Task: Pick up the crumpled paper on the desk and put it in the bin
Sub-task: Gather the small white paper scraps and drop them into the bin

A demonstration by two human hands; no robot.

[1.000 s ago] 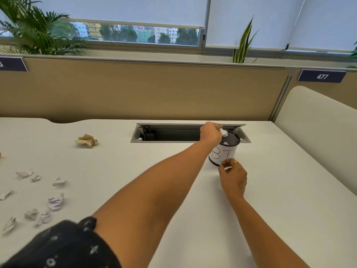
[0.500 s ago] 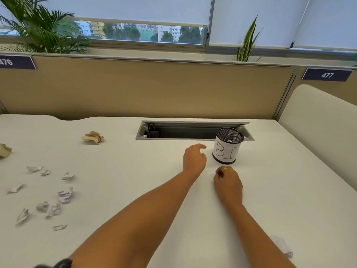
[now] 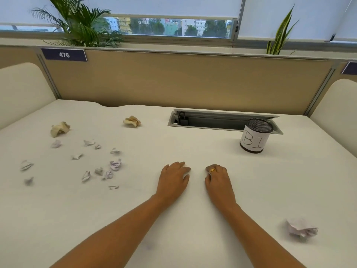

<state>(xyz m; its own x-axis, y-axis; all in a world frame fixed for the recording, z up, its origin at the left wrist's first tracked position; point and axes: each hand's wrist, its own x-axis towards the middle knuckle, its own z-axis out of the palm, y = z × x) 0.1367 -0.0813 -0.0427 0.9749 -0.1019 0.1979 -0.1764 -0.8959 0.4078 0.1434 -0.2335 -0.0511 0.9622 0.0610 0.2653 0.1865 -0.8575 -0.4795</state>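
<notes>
**Bare arms, one gold ring**

The left forearm (image 3: 119,225) and right forearm (image 3: 257,229) are bare from the lower edge of the view up to the wrists, each tapering toward the wrist. The left grip (image 3: 172,182) is bare as well, with short nails at its fingertips. The right grip (image 3: 219,182) wears a gold ring (image 3: 212,170) on a finger toward its thumb side. The band has a broader top, but its detail is too small to read.

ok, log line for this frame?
left hand: resting on desk, open | right hand: on desk, curled, hold unclear | bin: upright, untouched | paper: scattered left, one wad near right
</notes>
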